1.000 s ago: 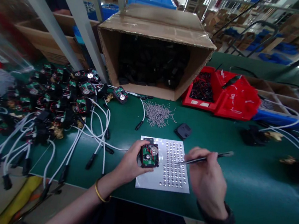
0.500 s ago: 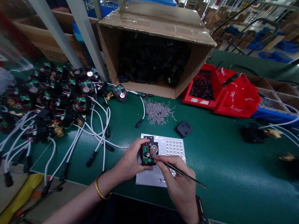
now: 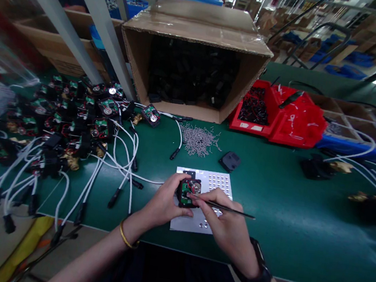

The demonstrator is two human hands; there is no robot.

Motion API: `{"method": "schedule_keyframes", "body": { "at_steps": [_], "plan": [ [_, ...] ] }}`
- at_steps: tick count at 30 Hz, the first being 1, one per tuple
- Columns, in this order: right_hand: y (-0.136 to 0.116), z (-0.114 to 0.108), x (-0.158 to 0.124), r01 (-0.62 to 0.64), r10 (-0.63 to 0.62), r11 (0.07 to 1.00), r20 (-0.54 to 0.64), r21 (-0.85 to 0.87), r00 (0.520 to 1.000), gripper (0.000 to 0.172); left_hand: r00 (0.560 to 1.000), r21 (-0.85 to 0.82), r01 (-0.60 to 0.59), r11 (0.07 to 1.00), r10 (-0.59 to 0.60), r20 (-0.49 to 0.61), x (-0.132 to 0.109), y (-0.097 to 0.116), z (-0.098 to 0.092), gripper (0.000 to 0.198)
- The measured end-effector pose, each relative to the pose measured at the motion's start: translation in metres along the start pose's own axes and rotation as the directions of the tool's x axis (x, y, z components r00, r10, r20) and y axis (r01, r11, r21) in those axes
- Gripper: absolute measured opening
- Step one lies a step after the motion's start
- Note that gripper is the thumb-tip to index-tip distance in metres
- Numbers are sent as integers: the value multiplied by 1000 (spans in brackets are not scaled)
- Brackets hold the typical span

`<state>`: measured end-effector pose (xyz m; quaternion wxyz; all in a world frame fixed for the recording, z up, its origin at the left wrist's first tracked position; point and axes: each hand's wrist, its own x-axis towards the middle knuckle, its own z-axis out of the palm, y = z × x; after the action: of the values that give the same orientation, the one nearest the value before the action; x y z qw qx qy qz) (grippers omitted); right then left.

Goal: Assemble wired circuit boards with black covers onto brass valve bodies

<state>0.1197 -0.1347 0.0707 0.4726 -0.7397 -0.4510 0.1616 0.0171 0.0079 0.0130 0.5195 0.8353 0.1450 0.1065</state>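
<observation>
Head view, only one. Landmark: white sheet (image 3: 180, 223) on the green counter (image 3: 273, 180).

Left hand (image 3: 168, 198): closed on the module (image 3: 186, 188), a black housing with its green board exposed. Module sits over the left part of the sheet, board side up; thumb along the near edge, fingers at the far left. Whether it rests on the sheet or is held just above, can't tell.

Right hand (image 3: 229, 222): over the sheet's right half, pinching a slim tool (image 3: 234, 210) close to its tip. Tweezers or a pick, too small to tell.

Key relation: module lies directly left of the right hand's fingertips. Tool's long axis runs nearly sideways, tip pointing left and slightly away at the board, tail out past the sheet's right edge. Tip is on or just above the board, below the round silver disc (image 3: 196, 188); contact not readable. Left hand carries the module, but the right is the one at the board face.

Around the sheet: small silver domes (image 3: 220, 180) in rows on it, partly under the right hand; black cover (image 3: 230, 161) just beyond its far right corner; metal pin pile (image 3: 198, 141) farther beyond; wired assemblies (image 3: 101, 130) well left.
</observation>
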Motion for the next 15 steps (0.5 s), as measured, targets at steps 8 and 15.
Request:
{"method": "schedule_keyframes", "body": {
  "at_steps": [8,15],
  "plan": [
    [18,38,-16,239,-299,935,-223,-261,928,21,991,-59,33,998,-40,-130,4,11,5,58],
    [34,56,-11,401,-490,849,-233,-343,840,33,976,-119,123,985,-142,-165,6,20,5,52]
  ]
}}
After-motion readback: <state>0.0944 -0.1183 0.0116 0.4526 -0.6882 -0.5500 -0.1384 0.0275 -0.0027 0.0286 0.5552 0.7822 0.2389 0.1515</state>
